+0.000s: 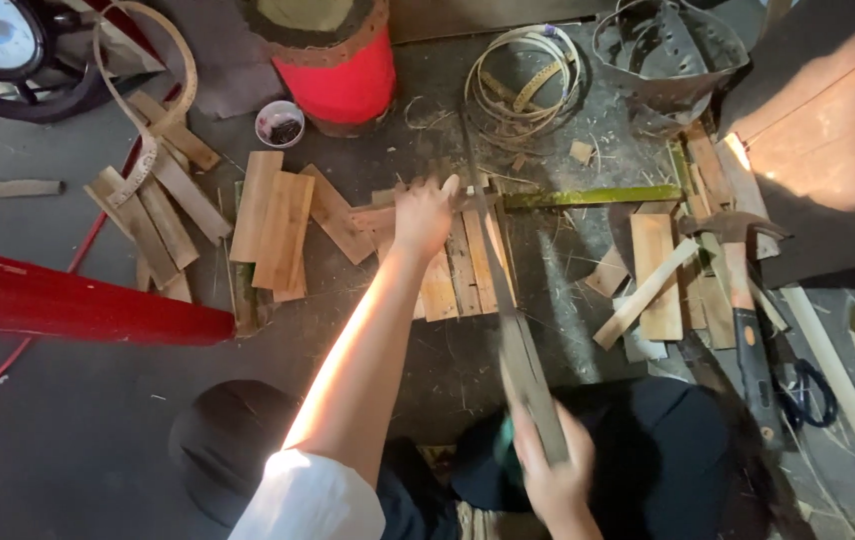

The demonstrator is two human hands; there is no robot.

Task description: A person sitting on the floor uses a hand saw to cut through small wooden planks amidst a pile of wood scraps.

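My left hand [422, 216] reaches forward and grips the near end of a long green bamboo strip [593, 196] that lies across a pile of flat bamboo slats [463, 268] on the floor. Close to my lap, my right hand [550, 480] holds the handle of a long flat blade [518, 340]. The blade runs away from me, up across the slats toward the strip. My knees in dark trousers frame the bottom of the view.
More slats [273, 225] lie to the left, others [663, 275] to the right with a hammer [743, 300] and scissors [808, 395]. A red pipe [78, 300] crosses at left. A red drum [343, 70], small cup [280, 123], coiled strips [523, 80] and metal bucket [668, 55] stand farther off.
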